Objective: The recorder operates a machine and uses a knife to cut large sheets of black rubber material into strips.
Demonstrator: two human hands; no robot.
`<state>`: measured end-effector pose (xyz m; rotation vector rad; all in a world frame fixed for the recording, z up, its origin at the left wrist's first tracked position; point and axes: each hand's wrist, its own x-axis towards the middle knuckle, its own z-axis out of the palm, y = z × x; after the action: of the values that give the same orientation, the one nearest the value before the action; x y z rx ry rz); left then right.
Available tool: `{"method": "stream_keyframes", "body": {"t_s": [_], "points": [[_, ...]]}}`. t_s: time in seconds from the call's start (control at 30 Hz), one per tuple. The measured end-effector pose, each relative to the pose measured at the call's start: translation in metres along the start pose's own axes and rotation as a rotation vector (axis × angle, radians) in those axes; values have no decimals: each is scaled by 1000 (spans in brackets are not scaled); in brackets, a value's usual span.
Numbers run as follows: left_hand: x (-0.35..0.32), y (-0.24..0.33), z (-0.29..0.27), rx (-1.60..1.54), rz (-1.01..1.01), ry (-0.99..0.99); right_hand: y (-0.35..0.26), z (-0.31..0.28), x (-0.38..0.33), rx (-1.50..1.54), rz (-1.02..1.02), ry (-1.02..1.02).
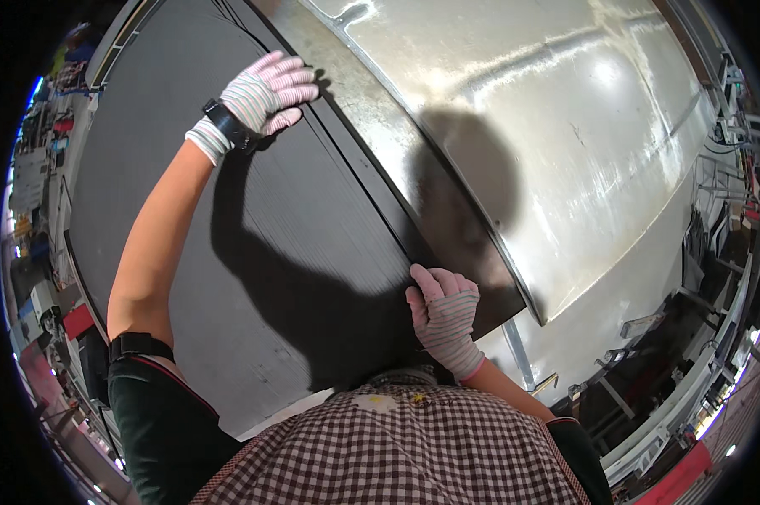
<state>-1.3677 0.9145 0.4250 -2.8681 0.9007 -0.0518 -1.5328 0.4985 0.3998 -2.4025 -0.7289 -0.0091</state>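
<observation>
A large dark grey panel (161, 93) lies under my hands, and a thin black strip (360, 178) runs slantwise along its right side. My left hand (266, 94), in a striped white-and-pink glove with a black watch, rests at the far part of the strip. Its fingers are stretched out, with the fingertips at the strip. Nearer to me, my right hand (447, 316), in a matching glove, has its fingers curled at the strip's near end. The exact grip of the fingertips there is partly hidden.
Right of the panel stands a worn metal surface (582, 160) with pale seams and a raised metal edge (472, 202). Metal frames (725, 185) and clutter line the far right. Shelves and a red box (78, 321) are at the left. My checked apron (380, 450) touches the near edge.
</observation>
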Motion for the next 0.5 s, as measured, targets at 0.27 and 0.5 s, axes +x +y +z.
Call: {"method": "stream_keyframes", "body": {"t_s": [0.27,0.5], "points": [[-32,-15,0,229,-298,155,-6,-2,-28,-6,-10,41],[-9,184,-51,-438,187,90,0,-10,-1,-31,3,-11]]}}
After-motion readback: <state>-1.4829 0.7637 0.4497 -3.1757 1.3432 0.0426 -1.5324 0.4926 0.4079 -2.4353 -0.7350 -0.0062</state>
